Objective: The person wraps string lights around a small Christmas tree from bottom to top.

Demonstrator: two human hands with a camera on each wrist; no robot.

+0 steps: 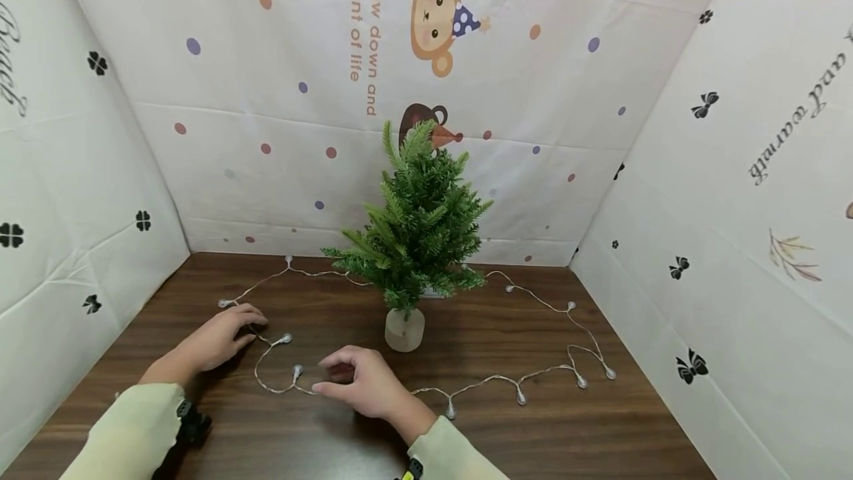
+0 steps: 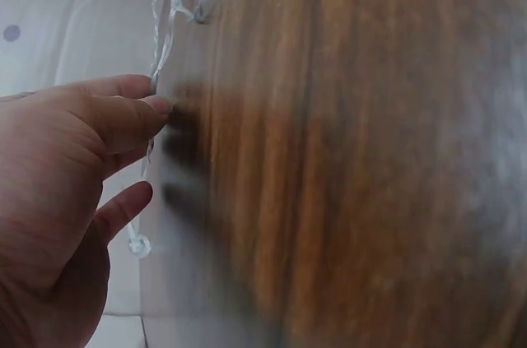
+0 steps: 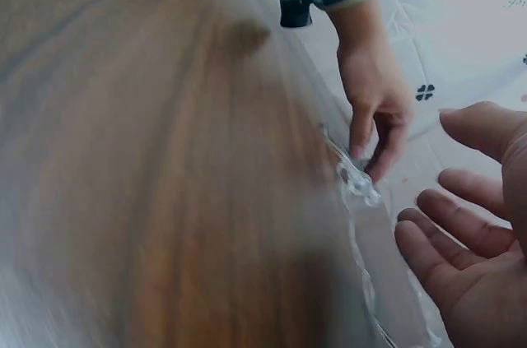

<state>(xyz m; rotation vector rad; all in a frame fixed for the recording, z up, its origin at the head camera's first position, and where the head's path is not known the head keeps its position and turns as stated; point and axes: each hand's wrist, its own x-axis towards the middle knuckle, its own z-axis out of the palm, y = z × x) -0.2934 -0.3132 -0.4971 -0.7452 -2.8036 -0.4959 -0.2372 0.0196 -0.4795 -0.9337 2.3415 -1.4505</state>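
A string of lights (image 1: pixel 275 390) with clear bulbs lies in a loop on the wooden table. Within its loop stands a small artificial Christmas tree (image 1: pixel 426 221) on a pale round base (image 1: pixel 404 330). At the left of the table, my left hand (image 1: pixel 223 335) is at the string; in the left wrist view the wire (image 2: pixel 165 52) runs by its fingertips, the thumb apart from them. My right hand (image 1: pixel 366 380) is over the front stretch, thumb and fingers spread with a gap between. In the right wrist view this hand (image 3: pixel 478 241) is beside the wire, gripping nothing.
Behind the table (image 1: pixel 566 435) hangs a printed white cloth (image 1: pixel 233 169), and similar cloths close off the left (image 1: pixel 53 191) and right (image 1: pixel 746 243) sides. A small white tag (image 1: pixel 433 292) shows behind the tree's lower branches.
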